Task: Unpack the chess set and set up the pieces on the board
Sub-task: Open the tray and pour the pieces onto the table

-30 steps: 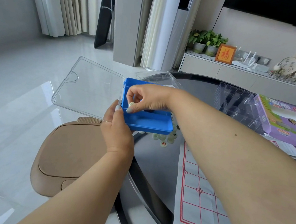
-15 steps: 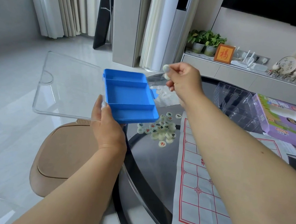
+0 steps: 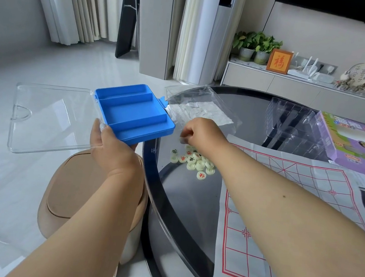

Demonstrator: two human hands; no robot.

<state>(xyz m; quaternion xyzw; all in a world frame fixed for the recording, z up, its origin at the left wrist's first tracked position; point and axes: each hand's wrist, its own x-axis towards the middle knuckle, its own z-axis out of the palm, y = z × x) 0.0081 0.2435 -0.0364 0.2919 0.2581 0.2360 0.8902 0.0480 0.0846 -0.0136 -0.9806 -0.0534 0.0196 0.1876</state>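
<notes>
My left hand (image 3: pixel 111 150) grips the near corner of a blue chess case (image 3: pixel 133 113), held level off the table's left edge; its compartments look empty and its clear lid (image 3: pixel 49 118) hangs open to the left. My right hand (image 3: pixel 200 133) hovers just above a pile of cream round chess pieces (image 3: pixel 194 161) on the dark glass table (image 3: pixel 190 209), fingers pinched; a pale piece seems to sit at the fingertips, blurred. The paper board (image 3: pixel 283 212) with red lines lies flat to the right of the pile.
A clear plastic bag (image 3: pixel 201 110) lies behind the pile. A clear tray insert (image 3: pixel 294 127) and a purple box (image 3: pixel 357 142) sit at the back right. A tan stool (image 3: pixel 81 194) stands below the case, left of the table rim.
My right hand took a piece out of the blue case, lifted it, then came down to the pile on the table. My left hand shifted the case slightly left and leveled it.
</notes>
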